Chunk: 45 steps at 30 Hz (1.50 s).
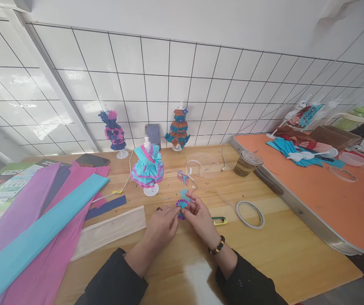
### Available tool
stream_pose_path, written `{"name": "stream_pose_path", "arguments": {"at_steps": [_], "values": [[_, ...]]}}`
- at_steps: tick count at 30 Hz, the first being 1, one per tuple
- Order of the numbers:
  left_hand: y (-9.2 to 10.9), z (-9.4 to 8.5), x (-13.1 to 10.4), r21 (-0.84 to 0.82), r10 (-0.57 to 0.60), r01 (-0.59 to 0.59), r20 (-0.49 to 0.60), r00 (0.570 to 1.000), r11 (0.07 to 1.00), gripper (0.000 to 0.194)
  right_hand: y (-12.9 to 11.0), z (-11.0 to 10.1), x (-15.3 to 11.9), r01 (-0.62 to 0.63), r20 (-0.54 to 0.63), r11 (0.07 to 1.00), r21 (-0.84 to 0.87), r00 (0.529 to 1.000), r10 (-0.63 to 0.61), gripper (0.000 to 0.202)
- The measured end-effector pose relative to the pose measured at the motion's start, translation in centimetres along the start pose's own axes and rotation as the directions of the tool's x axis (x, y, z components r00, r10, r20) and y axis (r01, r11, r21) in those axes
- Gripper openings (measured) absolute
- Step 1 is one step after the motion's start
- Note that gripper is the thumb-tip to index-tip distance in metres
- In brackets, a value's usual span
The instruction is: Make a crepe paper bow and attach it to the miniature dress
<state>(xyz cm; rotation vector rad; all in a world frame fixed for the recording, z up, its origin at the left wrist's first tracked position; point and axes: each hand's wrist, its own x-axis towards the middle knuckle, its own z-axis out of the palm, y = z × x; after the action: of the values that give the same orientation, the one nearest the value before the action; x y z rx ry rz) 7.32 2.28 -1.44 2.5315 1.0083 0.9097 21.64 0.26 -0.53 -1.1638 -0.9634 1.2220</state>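
Observation:
Between my hands is a small pleated paper piece [182, 203], blue with purple edges, fanned out above and below a pinched middle. My left hand [162, 224] grips its left side with thumb and fingertips. From the right, my right hand [201, 218] pinches the same piece near its middle. A light blue scrap [185, 195] lies just behind it. Beyond my hands, a small stand wears a ruffled blue and pink paper dress [148, 165]. A yellow-green cutter [220, 220] rests right of my right hand, partly hidden by it.
Crepe paper sheets [42, 228] cover the left side, beside a cream strip [112, 228]. A tape roll [250, 214] and a cup [248, 163] sit at right. Two dressed stands [115, 133] [178, 129] line the wall. An orange table [321, 199] adjoins.

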Motion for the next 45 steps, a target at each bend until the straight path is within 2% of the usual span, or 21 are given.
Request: {"name": "stream_pose_path", "arguments": {"at_steps": [4, 8, 11, 15, 18, 20, 24, 28, 32, 35, 39, 45], "values": [[0.1, 0.0, 0.0, -0.078, -0.058, 0.057, -0.016, 0.998, 0.995, 0.029, 0.0, 0.1, -0.1, 0.023, -0.013, 1.0, 0.006, 1.0, -0.023, 0.046], [0.2, 0.1, 0.1, -0.277, -0.194, 0.188, 0.003, 0.981, 0.942, 0.027, 0.2, -0.2, 0.0, -0.003, 0.026, 1.0, 0.018, 1.0, 0.002, 0.045], [0.1, 0.1, 0.2, -0.431, -0.294, 0.277, 0.027, 0.955, 0.859, 0.024, 0.0, -0.3, 0.1, -0.019, 0.037, 0.999, 0.04, 0.999, 0.017, 0.044], [-0.1, -0.2, 0.5, -0.606, -0.397, 0.379, 0.112, 0.911, 0.7, 0.025, -0.8, -0.3, -0.2, -0.044, 0.067, 0.993, 0.108, 0.997, 0.037, 0.047], [-0.3, -0.6, 0.7, -0.672, -0.478, 0.457, 0.172, 0.861, 0.582, 0.029, -1.3, -0.4, -0.4, -0.04, 0.113, 0.989, 0.14, 0.993, 0.024, 0.05], [-0.2, -0.9, 0.9, -0.688, -0.522, 0.491, 0.188, 0.832, 0.535, 0.029, -1.3, -0.4, -0.5, -0.022, 0.135, 0.99, 0.142, 0.991, 0.003, 0.053], [0.1, -1.4, 1.1, -0.719, -0.534, 0.472, 0.165, 0.829, 0.511, 0.026, -0.9, -0.4, -0.6, 0.031, 0.155, 0.996, 0.083, 0.987, -0.043, 0.057], [0.1, -1.5, 1.1, -0.763, -0.558, 0.466, 0.168, 0.813, 0.449, 0.027, -0.4, -0.5, -0.6, 0.081, 0.148, 0.994, -0.068, 0.986, -0.071, 0.058], [-0.3, -0.9, 1.0, -0.814, -0.52, 0.43, 0.189, 0.833, 0.392, 0.034, 0.3, -0.8, -0.7, 0.156, 0.189, 0.956, -0.248, 0.976, -0.11, 0.057], [-0.6, -0.6, 0.9, -0.819, -0.5, 0.423, 0.199, 0.843, 0.387, 0.034, 0.3, -1.0, -0.7, 0.177, 0.214, 0.935, -0.307, 0.97, -0.113, 0.057], [-0.7, -0.5, 0.9, -0.834, -0.484, 0.413, 0.209, 0.85, 0.365, 0.033, 0.2, -1.0, -0.6, 0.172, 0.201, 0.939, -0.296, 0.973, -0.115, 0.053], [-0.7, -0.5, 1.0, -0.844, -0.475, 0.415, 0.228, 0.85, 0.339, 0.031, 0.2, -0.9, -0.3, 0.12, 0.161, 0.978, -0.169, 0.983, -0.092, 0.053]]}}
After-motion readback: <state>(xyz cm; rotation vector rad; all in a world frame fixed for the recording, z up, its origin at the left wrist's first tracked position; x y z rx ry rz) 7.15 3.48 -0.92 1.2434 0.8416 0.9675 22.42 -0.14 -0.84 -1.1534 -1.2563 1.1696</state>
